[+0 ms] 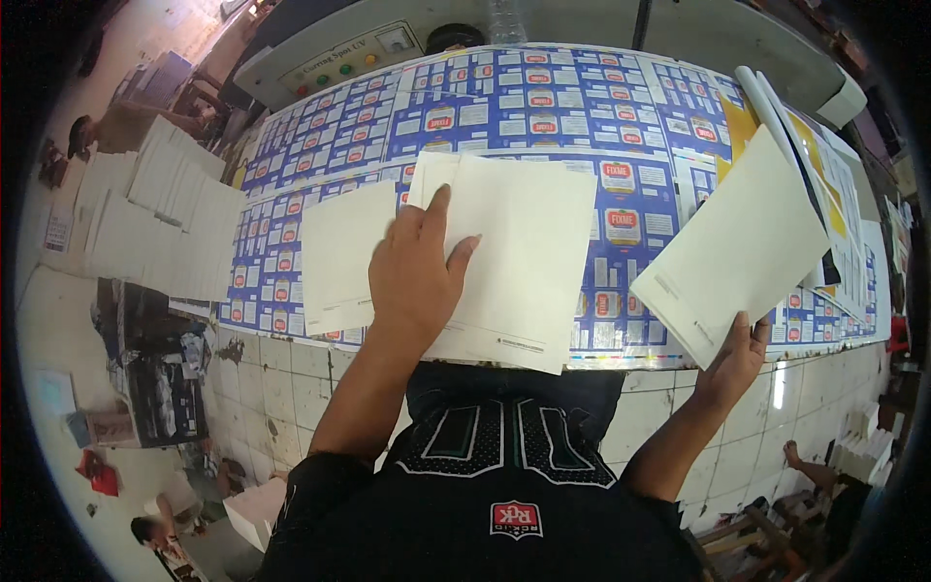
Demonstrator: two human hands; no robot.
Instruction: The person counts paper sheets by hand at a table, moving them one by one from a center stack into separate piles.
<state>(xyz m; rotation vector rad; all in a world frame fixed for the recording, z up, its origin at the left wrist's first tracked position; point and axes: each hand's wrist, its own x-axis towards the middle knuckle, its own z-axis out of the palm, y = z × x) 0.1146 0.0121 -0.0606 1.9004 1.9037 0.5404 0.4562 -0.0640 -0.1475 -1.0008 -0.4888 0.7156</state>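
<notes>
My left hand [415,276] lies on the left part of a pile of cream-white printed sheets [524,252] in front of me. Its index finger and thumb are spread apart, and the other fingers are partly bent. Left of that hand, and partly covered by it, is another cream-white sheet [344,257], which may be the top of a thin stack. At the right, my right hand [735,367] grips the lower edge of a thin bundle of cream-white sheets [742,242], thumb on top. The bundle is tilted, and the fingers underneath are mostly hidden.
Blue printed label sheets [543,116] cover the table. Rolled and loose papers [824,175] lie at the right end. Tall paper stacks [165,218] stand left. Behind the table is a grey machine [354,58] with buttons. Other people [160,529] sit at the lower corners.
</notes>
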